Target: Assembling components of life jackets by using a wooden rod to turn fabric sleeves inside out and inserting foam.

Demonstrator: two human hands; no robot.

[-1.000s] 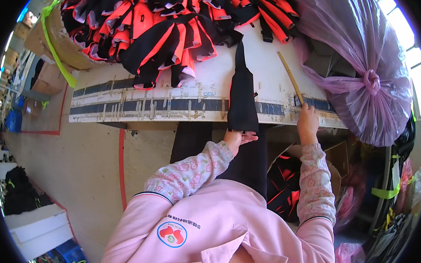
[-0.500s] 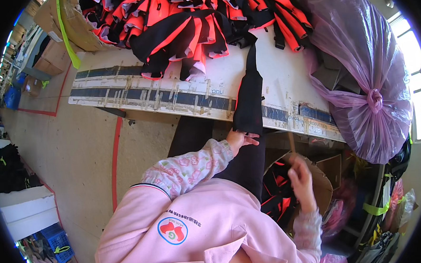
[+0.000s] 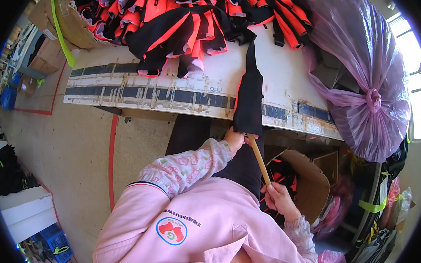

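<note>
Clearly, we had the right hand (image 3: 280, 200) closed: its thumb and fingers were pinching the lower end of a thin yellowish stick (image 3: 259, 161), with the other fingers curled in toward the palm. From that grip the stick slanted up and to the left, and its upper tip met the bottom edge of a long black fabric piece (image 3: 248, 103), right beside our other hand. Whether the tip had gone inside the fabric or only lay against it, we could not tell.

We kept the left hand (image 3: 234, 138) at that same bottom edge, its fingers tucked behind the fabric and a little of the fingertips showing beyond it, close to the stick. The cloth hid most of those fingers, so we could not say how firmly they were pressed together or how far they were spread.

The black piece hung over the front edge of the bench (image 3: 284, 82), its lower end above our legs and its narrower upper end reaching back to a heap of black and red pieces (image 3: 195, 30). To the right of it, on the bench, we saw a tied purple bag (image 3: 358, 52). Below the bench, near our right hand, stood a cardboard box (image 3: 311, 174) with more black and red material.
</note>
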